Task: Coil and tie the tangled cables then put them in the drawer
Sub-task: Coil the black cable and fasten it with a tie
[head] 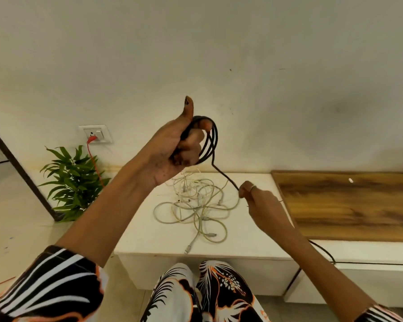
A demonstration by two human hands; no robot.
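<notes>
The left hand [177, 147] is raised, fist clenched around the coiled black cable [209, 140], loops hanging downward. Its free strand slants down-right into the pinching right hand [257, 197]. Tangled white cables [196, 205] lie on the white cabinet [254, 233] below.

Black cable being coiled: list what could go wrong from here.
1. The loops of the thin black cable sit loosely in the left hand; they could slip off.
2. The tail past the right hand trails over the white cabinet top and could snag the tangled white cables.
</notes>
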